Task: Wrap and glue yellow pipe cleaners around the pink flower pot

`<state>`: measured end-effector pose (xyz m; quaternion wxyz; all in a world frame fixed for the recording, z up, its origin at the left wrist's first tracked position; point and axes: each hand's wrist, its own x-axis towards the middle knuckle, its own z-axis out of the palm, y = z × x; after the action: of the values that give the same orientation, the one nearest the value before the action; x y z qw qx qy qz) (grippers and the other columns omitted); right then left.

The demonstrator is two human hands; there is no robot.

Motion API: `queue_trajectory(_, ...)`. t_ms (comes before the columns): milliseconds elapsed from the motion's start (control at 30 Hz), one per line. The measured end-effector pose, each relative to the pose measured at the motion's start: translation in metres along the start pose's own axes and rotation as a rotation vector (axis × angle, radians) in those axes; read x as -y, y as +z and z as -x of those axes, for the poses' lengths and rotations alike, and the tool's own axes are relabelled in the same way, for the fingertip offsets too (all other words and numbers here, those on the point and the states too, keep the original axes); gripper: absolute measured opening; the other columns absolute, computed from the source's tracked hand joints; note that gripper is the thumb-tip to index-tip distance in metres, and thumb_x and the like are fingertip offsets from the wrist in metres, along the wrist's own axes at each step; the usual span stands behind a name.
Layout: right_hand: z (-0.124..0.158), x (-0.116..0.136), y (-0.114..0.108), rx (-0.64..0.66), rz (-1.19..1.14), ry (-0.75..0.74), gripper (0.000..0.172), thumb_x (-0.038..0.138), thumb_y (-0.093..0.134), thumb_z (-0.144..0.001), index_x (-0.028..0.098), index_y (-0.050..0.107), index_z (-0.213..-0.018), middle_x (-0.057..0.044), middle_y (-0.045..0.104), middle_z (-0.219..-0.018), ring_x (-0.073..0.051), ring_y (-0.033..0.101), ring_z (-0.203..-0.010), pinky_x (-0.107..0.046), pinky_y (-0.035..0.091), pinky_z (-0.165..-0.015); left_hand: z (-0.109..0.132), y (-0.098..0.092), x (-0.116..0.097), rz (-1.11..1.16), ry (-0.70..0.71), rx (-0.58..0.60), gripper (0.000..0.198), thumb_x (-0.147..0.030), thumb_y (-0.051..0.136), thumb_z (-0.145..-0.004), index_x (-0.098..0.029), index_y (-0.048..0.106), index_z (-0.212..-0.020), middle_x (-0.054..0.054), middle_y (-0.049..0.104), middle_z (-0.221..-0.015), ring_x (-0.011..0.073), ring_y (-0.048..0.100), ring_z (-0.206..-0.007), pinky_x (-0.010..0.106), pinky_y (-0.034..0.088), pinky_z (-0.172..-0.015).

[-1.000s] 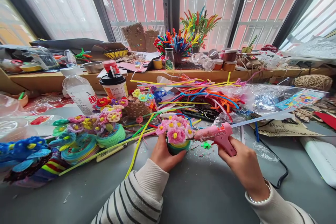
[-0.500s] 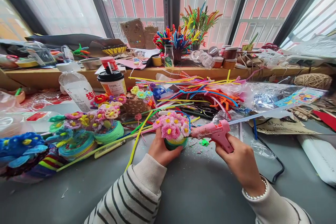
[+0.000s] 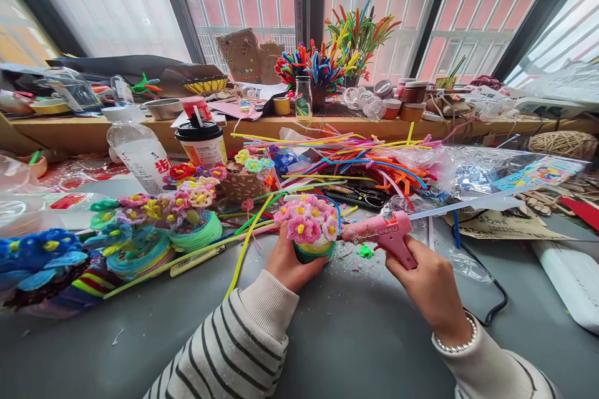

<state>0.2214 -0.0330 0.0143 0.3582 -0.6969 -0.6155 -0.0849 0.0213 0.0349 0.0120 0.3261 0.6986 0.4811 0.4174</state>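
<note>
My left hand (image 3: 291, 260) is wrapped round a small green-and-yellow pot (image 3: 314, 252), topped with pink fuzzy pipe-cleaner flowers (image 3: 306, 219). A pink hot glue gun (image 3: 390, 235) is gripped in my right hand (image 3: 428, 280), its nozzle pointing left at the side of the flower pot. Whether the tip touches the pot I cannot tell. From the back of the gun a long translucent glue stick (image 3: 461, 204) sticks out to the right. On the table below the nozzle lies a bright green scrap (image 3: 365, 251) among glittery crumbs.
More flower pots (image 3: 195, 232) stand at the left, near a plastic bottle (image 3: 140, 153) and a lidded paper cup (image 3: 201, 143). Behind my hands lies a heap of pipe cleaners (image 3: 365, 159) with scissors. A black cord (image 3: 498, 305) curves at the right, beside a white block (image 3: 568, 283).
The view has shifted slightly. The pot is tilted or turned a little in my left hand, showing more of its pale yellow band. Both hands keep their holds.
</note>
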Motion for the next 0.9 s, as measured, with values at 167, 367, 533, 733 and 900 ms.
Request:
queue_trajectory(167, 0.0003, 0.0000, -0.0004, 0.004, 0.003, -0.006, 0.013, 0.029, 0.048, -0.068, 0.017, 0.051, -0.064, 0.003, 0.046, -0.048, -0.008, 0.036, -0.041, -0.021, 0.031, -0.044, -0.0004, 0.0001, 0.0051, -0.018, 0.021, 0.051, 0.055, -0.031, 0.066, -0.051, -0.022, 0.046, -0.102, 0.005, 0.052, -0.108, 0.0249, 0.044, -0.108, 0.039, 0.032, -0.095)
queue_trajectory(367, 0.0004, -0.0001, -0.0006, 0.019, 0.008, -0.003, 0.013, 0.029, 0.048, -0.068, 0.017, 0.051, -0.066, 0.002, 0.047, -0.050, -0.010, 0.038, -0.043, -0.022, 0.031, -0.045, -0.0011, 0.0022, 0.0072, -0.088, 0.054, 0.051, 0.068, -0.038, 0.067, -0.052, -0.020, 0.039, -0.111, 0.007, 0.049, -0.113, 0.0247, 0.041, -0.110, 0.040, 0.031, -0.095)
queue_trajectory(533, 0.0007, 0.0007, -0.0022, 0.033, 0.012, 0.006, 0.012, 0.029, 0.048, -0.069, 0.018, 0.052, -0.067, 0.002, 0.047, -0.050, -0.010, 0.039, -0.044, -0.023, 0.031, -0.046, -0.0008, 0.0030, 0.0074, -0.089, 0.073, 0.020, 0.068, -0.034, 0.065, -0.053, -0.022, 0.036, -0.114, 0.007, 0.042, -0.121, 0.0257, 0.041, -0.110, 0.040, 0.032, -0.095)
queue_trajectory(733, 0.0012, 0.0009, -0.0033, 0.021, -0.002, -0.004, 0.015, 0.031, 0.046, -0.070, 0.017, 0.053, -0.070, 0.001, 0.048, -0.051, -0.011, 0.040, -0.044, -0.023, 0.032, -0.046, -0.0006, 0.0026, 0.0070, -0.072, 0.067, 0.031, 0.069, -0.031, 0.065, -0.053, -0.022, 0.035, -0.114, 0.007, 0.045, -0.118, 0.0263, 0.043, -0.108, 0.041, 0.033, -0.094)
queue_trajectory(900, 0.0016, -0.0013, -0.0028, -0.015, 0.024, -0.009, 0.012, 0.028, 0.048, -0.069, 0.018, 0.052, -0.066, 0.003, 0.046, -0.048, -0.010, 0.038, -0.042, -0.023, 0.030, -0.045, -0.0001, 0.0024, 0.0069, -0.088, 0.066, 0.030, 0.071, -0.032, 0.065, -0.053, -0.021, 0.033, -0.115, 0.007, 0.046, -0.117, 0.0263, 0.043, -0.108, 0.041, 0.033, -0.094)
